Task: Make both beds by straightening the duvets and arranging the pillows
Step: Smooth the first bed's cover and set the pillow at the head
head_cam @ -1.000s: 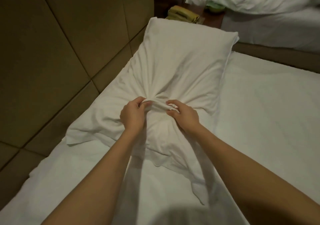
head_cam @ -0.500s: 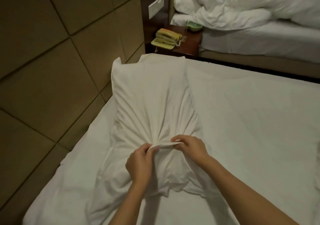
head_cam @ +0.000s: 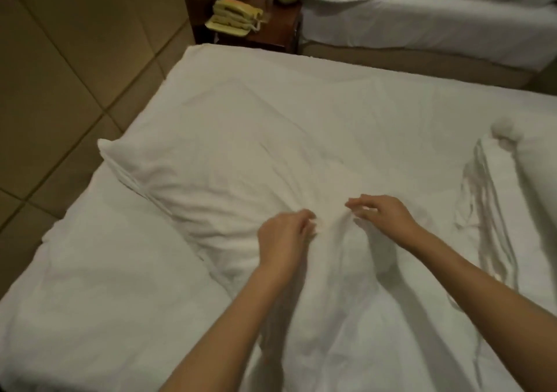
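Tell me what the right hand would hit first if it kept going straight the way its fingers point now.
The right hand points left, toward the left hand. Going straight on, its fingertips would probably meet the raised fold of pillow fabric between them first, then the left hand; depth is uncertain.

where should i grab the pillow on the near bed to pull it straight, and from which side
Take the pillow by its two short ends, one hand each, reaching from the bed's near side where the left hand and right hand already are. It lies skewed, one corner poking toward the padded wall, and both hands now bunch cloth at mid-edge, which only gathers wrinkles. Gripping the ends should let it be turned square.
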### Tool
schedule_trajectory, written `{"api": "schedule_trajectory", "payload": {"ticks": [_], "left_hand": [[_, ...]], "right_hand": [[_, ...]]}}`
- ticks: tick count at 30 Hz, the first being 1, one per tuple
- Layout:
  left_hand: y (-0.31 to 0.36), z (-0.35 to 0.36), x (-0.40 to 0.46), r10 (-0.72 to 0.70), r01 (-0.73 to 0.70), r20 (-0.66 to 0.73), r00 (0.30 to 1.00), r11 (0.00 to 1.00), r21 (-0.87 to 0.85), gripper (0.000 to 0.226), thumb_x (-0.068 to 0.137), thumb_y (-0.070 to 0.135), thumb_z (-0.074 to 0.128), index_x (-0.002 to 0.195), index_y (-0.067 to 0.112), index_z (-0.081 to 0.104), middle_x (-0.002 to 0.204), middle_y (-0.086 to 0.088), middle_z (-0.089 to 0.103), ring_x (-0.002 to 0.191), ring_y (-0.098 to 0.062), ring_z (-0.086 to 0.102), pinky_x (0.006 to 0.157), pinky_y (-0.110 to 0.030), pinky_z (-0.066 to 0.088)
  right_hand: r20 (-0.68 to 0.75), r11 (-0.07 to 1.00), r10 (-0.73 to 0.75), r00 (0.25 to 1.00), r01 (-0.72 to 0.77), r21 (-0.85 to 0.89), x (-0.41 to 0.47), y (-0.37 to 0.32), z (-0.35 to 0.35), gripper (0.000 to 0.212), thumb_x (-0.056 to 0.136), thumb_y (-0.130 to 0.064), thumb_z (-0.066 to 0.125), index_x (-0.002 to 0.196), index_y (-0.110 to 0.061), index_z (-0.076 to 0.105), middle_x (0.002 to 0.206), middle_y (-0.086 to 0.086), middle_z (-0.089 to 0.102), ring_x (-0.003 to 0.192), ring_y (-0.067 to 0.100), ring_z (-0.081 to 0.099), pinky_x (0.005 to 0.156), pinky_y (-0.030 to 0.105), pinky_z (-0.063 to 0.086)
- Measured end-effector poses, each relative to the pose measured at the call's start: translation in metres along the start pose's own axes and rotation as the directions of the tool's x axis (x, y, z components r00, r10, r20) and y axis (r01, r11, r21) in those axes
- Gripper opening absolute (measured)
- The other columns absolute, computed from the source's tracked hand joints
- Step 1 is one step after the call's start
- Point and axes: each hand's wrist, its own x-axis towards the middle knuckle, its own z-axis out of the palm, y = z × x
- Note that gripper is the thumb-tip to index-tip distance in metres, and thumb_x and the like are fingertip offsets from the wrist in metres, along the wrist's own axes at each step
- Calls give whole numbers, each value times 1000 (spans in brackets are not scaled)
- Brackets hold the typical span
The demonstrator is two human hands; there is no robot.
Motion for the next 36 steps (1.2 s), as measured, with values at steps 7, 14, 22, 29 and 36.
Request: {"api": "schedule_trajectory", "payload": {"ticks": [7,14,22,29,36], "left_hand": [[-76,-22,54,258,-286,165,952,941,181,57,67,24,77,122,18,62,123,-6,61,115,-30,57,93,-44,44],[-104,-38,144,273,-361,355,894,909,208,66,85,39,66,144,31,37,154,2,30,145,-21,19,114,-44,16],[-130,-20,176,503,-545,270,821,832,106,7,79,21,74,86,20,76,140,-4,51,140,-29,32,114,-48,16],[-134,-6,166,531,-541,141,835,840,39,4,87,11,65,89,11,68,116,-1,69,128,-25,50,114,-44,21],[-112,-25,160,463,-465,74,883,886,-3,13,94,15,50,90,8,59,76,-3,68,73,-25,59,62,-35,43]], "right_hand": [[12,999,8,1000,-8,-48,-12,-29,53,77,79,-56,66,145,-31,34,158,-5,19,147,17,5,118,42,10],[-90,985,163,982,-167,-33,22,-67,91,88,75,-74,53,148,-42,17,157,-20,12,145,4,1,111,60,-2],[-359,956,275,892,-293,3,45,-74,126,44,80,-57,62,120,-43,53,138,-17,43,135,6,27,112,55,-1],[-483,944,317,817,-321,75,52,-75,141,6,85,-40,64,89,-36,61,102,-18,52,117,10,39,113,48,-4],[-505,898,368,781,-157,411,46,-90,124,22,81,-24,70,69,-34,55,90,-18,58,95,2,54,113,46,13]]}}
